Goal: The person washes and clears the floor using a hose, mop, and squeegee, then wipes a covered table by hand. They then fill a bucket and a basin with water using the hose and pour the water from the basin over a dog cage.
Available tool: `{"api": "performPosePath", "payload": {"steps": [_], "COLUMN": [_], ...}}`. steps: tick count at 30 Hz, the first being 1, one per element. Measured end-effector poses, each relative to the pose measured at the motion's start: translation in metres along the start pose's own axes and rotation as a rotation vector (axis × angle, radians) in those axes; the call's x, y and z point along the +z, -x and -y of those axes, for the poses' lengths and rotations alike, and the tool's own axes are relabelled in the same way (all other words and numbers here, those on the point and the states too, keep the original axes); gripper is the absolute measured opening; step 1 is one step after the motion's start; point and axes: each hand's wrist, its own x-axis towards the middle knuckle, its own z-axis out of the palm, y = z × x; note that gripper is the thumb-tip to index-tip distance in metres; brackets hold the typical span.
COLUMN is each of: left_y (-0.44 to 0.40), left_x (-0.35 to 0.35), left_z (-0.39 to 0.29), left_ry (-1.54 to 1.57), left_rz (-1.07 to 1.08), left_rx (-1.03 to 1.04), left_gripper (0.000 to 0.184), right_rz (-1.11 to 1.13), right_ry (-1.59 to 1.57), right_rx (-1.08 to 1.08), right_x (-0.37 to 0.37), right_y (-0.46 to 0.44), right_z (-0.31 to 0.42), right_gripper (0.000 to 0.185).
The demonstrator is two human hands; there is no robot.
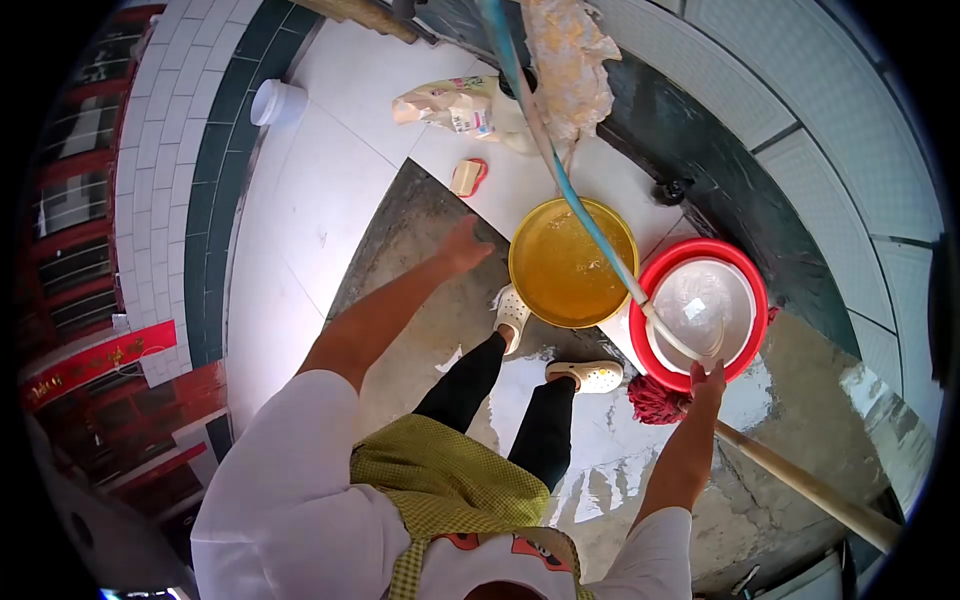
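Observation:
My left hand [465, 247] is held over the grey floor, left of a yellow basin [518, 290] of water; its fingers are spread and hold nothing. A cream-coloured bar of soap [465, 178] on a red dish lies just beyond it. At the near rim of a white basin [668, 300], my right hand [708, 378] has its fingers closed around the lower part of a hose [590, 225]. The white basin sits inside a red basin [757, 300] and has water in it. The hose crosses over the yellow basin from above.
A mop with a red head [655, 402] and wooden handle [800, 480] lies at the right, near my feet in cream clogs [590, 377]. Bags [455, 110] stand by the wall. A white bucket [280, 103] is at the upper left. The floor is wet.

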Motion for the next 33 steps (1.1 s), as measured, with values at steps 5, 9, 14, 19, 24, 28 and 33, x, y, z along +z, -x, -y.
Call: {"api": "performPosePath", "payload": {"steps": [5, 9, 14, 19, 24, 28, 33], "left_y": [-0.026, -0.047, -0.021, 0.032, 0.081, 0.103, 0.116], "left_x": [0.100, 0.127, 0.100, 0.157, 0.121, 0.104, 0.073], "left_z": [0.014, 0.004, -0.015, 0.020, -0.026, -0.035, -0.017], "left_ry": [0.311, 0.509, 0.683, 1.029, 1.045, 0.831, 0.465], "left_rz": [0.184, 0.147, 0.238, 0.383, 0.448, 0.432, 0.483], "left_rx": [-0.187, -0.286, -0.360, -0.461, -0.499, -0.556, -0.444], "left_gripper": [0.066, 0.045, 0.043, 0.042, 0.051, 0.055, 0.047], "right_rz": [-0.066, 0.167, 0.338, 0.452, 0.436, 0.247, 0.046], "right_ry": [0.450, 0.550, 0.657, 0.272, 0.763, 1.150, 1.039], "right_rx": [-0.418, -0.337, -0.346, -0.201, -0.435, -0.608, -0.610], "right_x": [0.016, 0.018, 0.054, 0.092, 0.100, 0.061, -0.037], "right_y": [0.055, 0.087, 0.123, 0.130, 0.121, 0.139, 0.176], "right_z": [-0.033, -0.105, -0.150, -0.105, -0.093, -0.127, -0.183], "right_gripper": [0.038, 0.048, 0.069, 0.064, 0.059, 0.052, 0.046]}}
